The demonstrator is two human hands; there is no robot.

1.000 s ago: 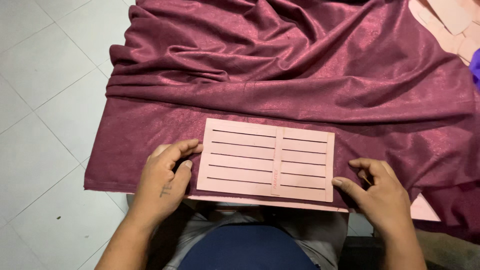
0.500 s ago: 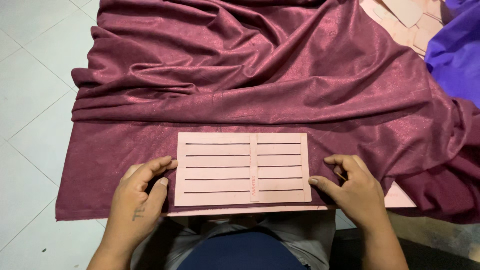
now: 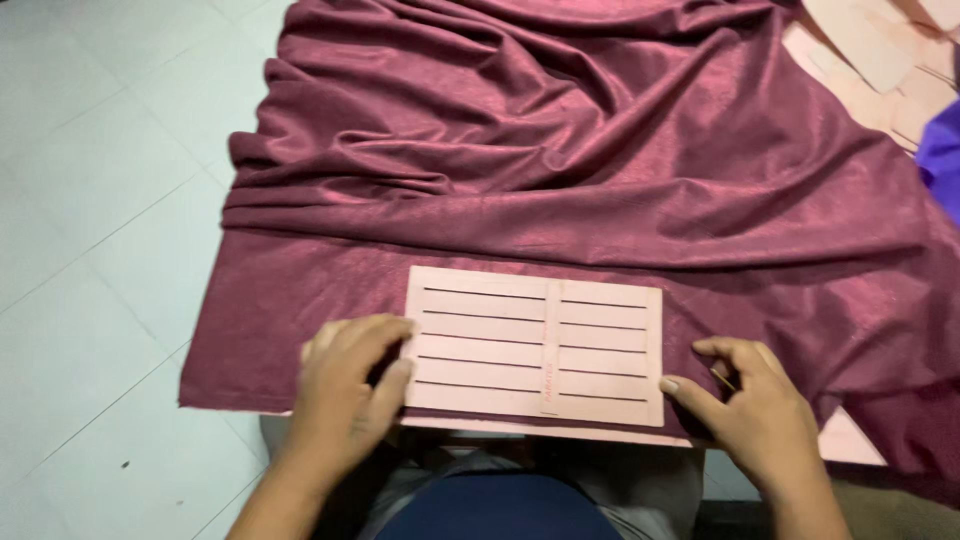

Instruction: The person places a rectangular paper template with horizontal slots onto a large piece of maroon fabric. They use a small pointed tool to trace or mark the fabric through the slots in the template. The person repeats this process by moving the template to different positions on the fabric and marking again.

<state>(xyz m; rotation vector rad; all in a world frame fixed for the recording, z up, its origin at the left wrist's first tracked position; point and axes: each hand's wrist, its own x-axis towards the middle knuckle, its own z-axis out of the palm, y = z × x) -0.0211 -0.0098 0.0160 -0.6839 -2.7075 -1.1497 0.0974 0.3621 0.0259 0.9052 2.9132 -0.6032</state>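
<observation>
A pale pink rectangular template (image 3: 535, 352) with several long slots lies flat on a maroon cloth (image 3: 560, 170) near the table's front edge. My left hand (image 3: 345, 390) rests on the cloth with its fingertips on the template's left edge. My right hand (image 3: 755, 410) lies at the template's right edge, thumb touching the lower right corner, and something thin and dark shows between its fingers. The cloth is flat under the template and bunched in folds farther back.
A pink board (image 3: 850, 445) peeks from under the cloth along the front edge. More pink cut pieces (image 3: 880, 60) lie at the back right, next to a purple cloth (image 3: 942, 155). A pale tiled floor (image 3: 90, 200) lies to the left.
Both hands stay at the template's two ends. The view has shifted, so the cloth and template sit farther right in the picture; the left fingertips have closed up to the template's edge.
</observation>
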